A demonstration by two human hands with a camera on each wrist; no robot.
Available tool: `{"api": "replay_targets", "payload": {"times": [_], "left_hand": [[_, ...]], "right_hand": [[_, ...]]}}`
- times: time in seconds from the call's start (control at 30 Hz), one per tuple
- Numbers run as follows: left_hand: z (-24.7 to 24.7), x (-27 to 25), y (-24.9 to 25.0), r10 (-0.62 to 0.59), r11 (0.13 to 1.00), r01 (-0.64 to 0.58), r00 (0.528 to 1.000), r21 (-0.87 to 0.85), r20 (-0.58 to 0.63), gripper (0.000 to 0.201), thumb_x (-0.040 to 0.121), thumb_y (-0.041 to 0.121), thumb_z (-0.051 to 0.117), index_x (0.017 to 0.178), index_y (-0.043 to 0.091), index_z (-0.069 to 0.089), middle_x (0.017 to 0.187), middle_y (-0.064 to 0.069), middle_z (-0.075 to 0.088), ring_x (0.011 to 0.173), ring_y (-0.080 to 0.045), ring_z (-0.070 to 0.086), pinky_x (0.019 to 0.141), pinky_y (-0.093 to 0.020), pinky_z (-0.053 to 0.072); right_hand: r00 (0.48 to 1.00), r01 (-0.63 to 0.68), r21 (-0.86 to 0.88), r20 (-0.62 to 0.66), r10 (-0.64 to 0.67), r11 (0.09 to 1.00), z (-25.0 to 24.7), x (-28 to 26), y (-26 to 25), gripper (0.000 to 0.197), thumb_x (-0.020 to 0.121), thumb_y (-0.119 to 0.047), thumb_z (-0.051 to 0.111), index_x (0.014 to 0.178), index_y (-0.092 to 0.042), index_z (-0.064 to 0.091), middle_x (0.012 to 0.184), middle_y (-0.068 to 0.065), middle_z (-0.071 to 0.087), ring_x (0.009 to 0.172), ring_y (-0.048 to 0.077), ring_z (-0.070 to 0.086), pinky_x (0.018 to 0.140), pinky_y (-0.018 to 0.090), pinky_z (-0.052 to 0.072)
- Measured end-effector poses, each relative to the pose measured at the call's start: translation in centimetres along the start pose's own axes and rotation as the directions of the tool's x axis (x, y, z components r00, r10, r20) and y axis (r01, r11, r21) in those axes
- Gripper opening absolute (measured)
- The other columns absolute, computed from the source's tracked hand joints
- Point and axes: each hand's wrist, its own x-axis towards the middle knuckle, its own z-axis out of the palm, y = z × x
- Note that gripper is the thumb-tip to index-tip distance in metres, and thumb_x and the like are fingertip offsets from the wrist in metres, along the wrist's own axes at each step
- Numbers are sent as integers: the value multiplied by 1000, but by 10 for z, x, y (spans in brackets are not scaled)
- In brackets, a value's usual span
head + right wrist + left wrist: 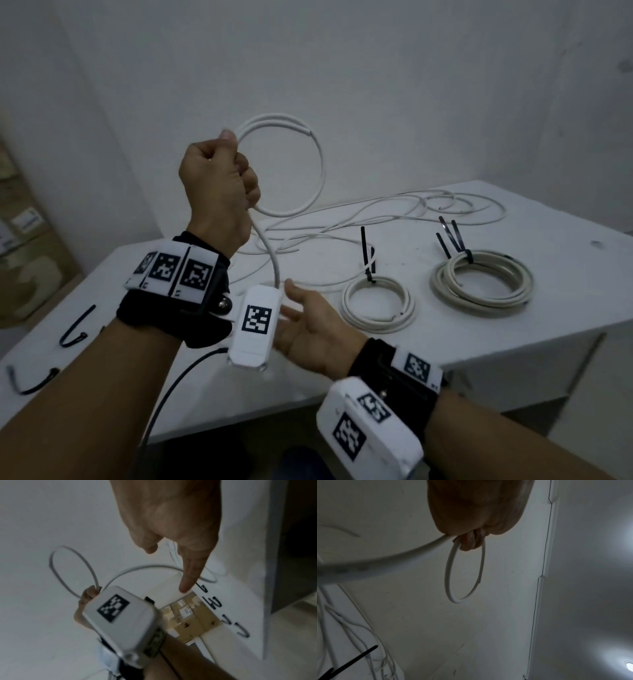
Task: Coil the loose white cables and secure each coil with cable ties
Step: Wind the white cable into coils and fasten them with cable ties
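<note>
Coiling a white cable above the table

Nearest, the right hand [310,329] hangs with fingers apart, holding nothing; at 11 o'clock the left hand [219,185] is fisted round the cable [318,164] loop, with two tied coils [378,303] beyond at 2 o'clock on the table [513,325].

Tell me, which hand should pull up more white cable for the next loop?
Probably the right hand: it is open, holding nothing, beside the trailing white round cable. The left hand already grips the raised white cable loop.
</note>
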Motion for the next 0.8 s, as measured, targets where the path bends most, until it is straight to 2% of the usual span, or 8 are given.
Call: {"api": "replay_targets", "payload": {"times": [0.07, 0.17, 0.3, 0.37, 0.43, 0.57, 0.67, 0.8], "left_hand": [[-7, 0, 2, -17, 1000, 17, 1000, -2, -21, 21, 102, 18, 46, 82, 16, 38, 44, 8, 36, 37, -7, 26, 37, -17, 19], [-13, -3, -1, -49, 999, 48, 998, -26, -50, 21, 101, 17, 47, 82, 16, 38, 43, 8, 36, 37, -7, 26, 36, -16, 19], [-18, -10, -9, -77, 996, 75, 995, -43, -67, 24, 101, 16, 46, 79, 16, 37, 42, 8, 34, 35, -6, 25, 35, -14, 19], [-22, -10, -10, -78, 997, 76, 994, -33, -82, 25, 101, 16, 47, 78, 17, 37, 41, 8, 35, 35, -6, 25, 36, -14, 18], [-29, -9, -13, -73, 997, 74, 993, 2, -92, 24, 101, 16, 47, 78, 17, 38, 41, 9, 35, 35, -6, 26, 36, -15, 19], [-40, -11, -28, -93, 992, 98, 994, 85, -51, 29, 101, 15, 47, 74, 17, 37, 41, 10, 33, 34, -5, 25, 36, -13, 19], [-37, -19, -42, -157, 982, 153, 987, 110, 28, 29, 100, 14, 48, 74, 17, 36, 42, 10, 33, 33, -4, 24, 35, -12, 19], [-25, -29, -55, -210, 972, 194, 969, 130, 129, 29, 99, 14, 51, 75, 17, 35, 43, 10, 34, 34, -4, 24, 36, -10, 19]], "right_hand": [[993, 106, 133, -60, -99, 985, 10, 0, -13, 41, 93, -21, 57, 119, 1, 34, 90, 25, 54, 74, 32, 57, 78, 40, 51], [980, 194, 224, -97, -176, 955, 23, -3, -39, 30, 95, -17, 53, 85, 6, 36, 82, 17, 43, 62, 20, 42, 63, 28, 43], [949, 310, 254, -129, -286, 916, 22, 6, -82, 27, 98, -8, 36, 73, -1, 31, 73, 9, 36, 56, 15, 35, 41, 21, 37], [917, 383, 167, -185, -353, 909, 20, 5, -96, 28, 92, 5, 21, 69, -7, 31, 67, 7, 30, 53, 13, 31, 33, 11, 31], [879, 439, -11, -202, -432, 899, 15, 5, -104, 34, 81, 13, 10, 66, -12, 28, 64, 3, 23, 45, 11, 26, 30, 8, 23], [887, 412, -415, -24, -462, 811, 5, -15, -110, 33, 95, 4, 20, 75, -7, 43, 62, 4, 33, 32, 7, 31, 32, 12, 26], [836, 496, -576, 117, -536, 649, 2, -38, -120, 25, 98, -1, 31, 93, -4, 55, 63, 5, 41, 39, 9, 38, 37, 15, 34], [687, 577, -778, 296, -664, 249, 4, -56, -127, 24, 98, -3, 40, 102, -7, 63, 65, 5, 46, 49, 11, 43, 41, 22, 39]]}}
